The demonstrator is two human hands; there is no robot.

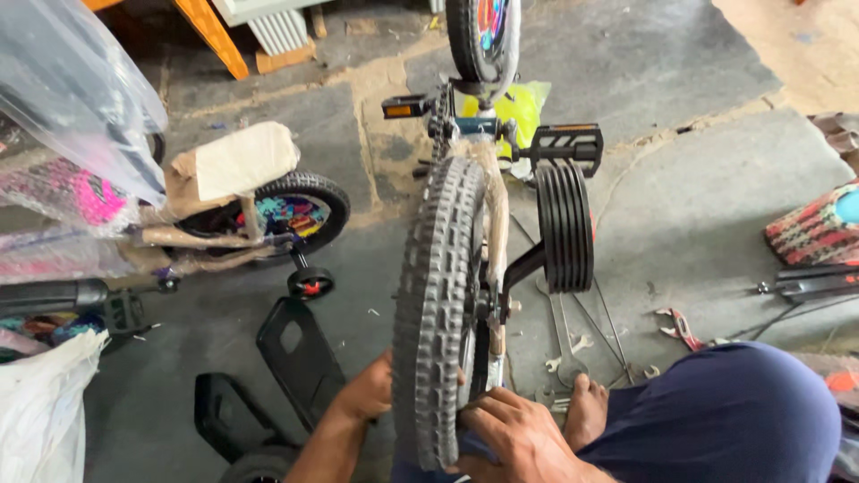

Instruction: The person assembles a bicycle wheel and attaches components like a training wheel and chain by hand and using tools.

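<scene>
Concrete floor — both hands (501, 438) on bike wheel (438, 304).

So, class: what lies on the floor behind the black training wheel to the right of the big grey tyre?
Behind the training wheel, wrenches and thin metal rods lie on the concrete floor. The wheel and its bracket cover whatever lies directly beneath them.

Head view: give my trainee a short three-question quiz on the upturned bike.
1. True or false: the right hand rests on the grey tyre.
2. Which side of the tyre is the black training wheel on in the picture: A left, B right?
3. What tools lie on the floor below the training wheel?

Key: 1 true. 2 B. 3 spanners.
</scene>
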